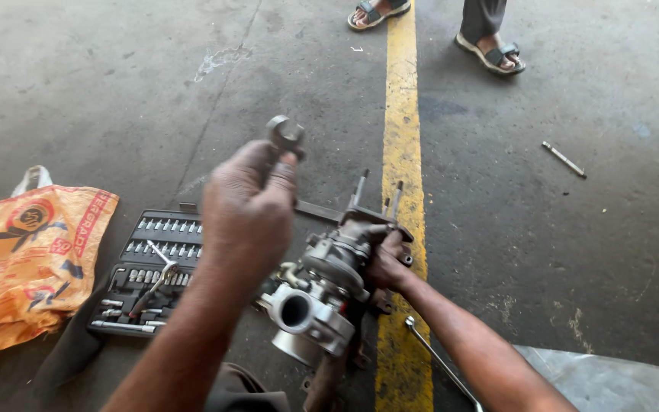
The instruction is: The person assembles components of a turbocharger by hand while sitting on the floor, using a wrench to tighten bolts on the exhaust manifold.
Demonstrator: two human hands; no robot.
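Note:
My left hand [247, 206] is raised above the floor and closed around a metal open-ended wrench [286, 136], whose jaw sticks up past my fingers. My right hand [387, 259] grips the side of a grey metal turbocharger-like assembly [322, 294] that stands on the concrete. Threaded studs [375, 194] rise from its top flange, just right of the wrench hand. A round port faces me at the lower front of the assembly.
An open black socket set case [150, 271] lies left of the assembly, beside an orange printed sack [24, 259]. A long wrench [440, 362] lies on the yellow floor line [402, 114]. A small rod [564, 159] lies to the right. Another person's sandalled feet [490, 53] stand at the top.

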